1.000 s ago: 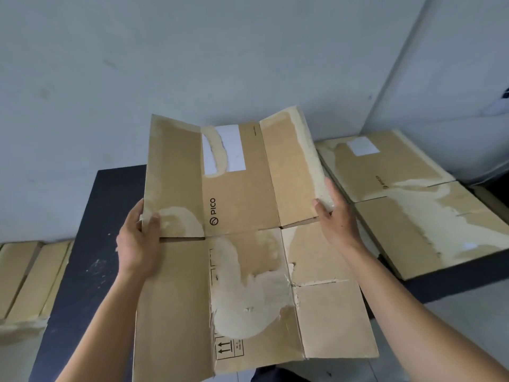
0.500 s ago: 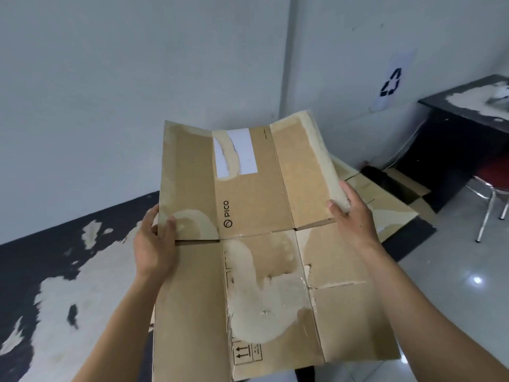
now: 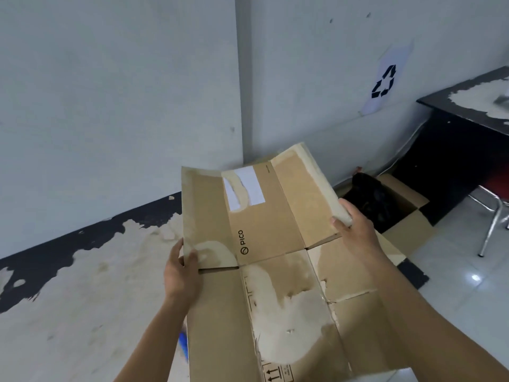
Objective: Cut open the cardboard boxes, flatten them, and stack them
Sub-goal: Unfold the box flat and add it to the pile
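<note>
Flattened cardboard box held in air, long axis running away from person, table to left. Left hand grip pinches left edge at crease; right hand grip clasps right flap (nearer open carton on floor).

A brown cardboard box is marked with pale patches, a white label and black lettering. A black tabletop is blotched cream. Black arrows are printed on white paper.
</note>
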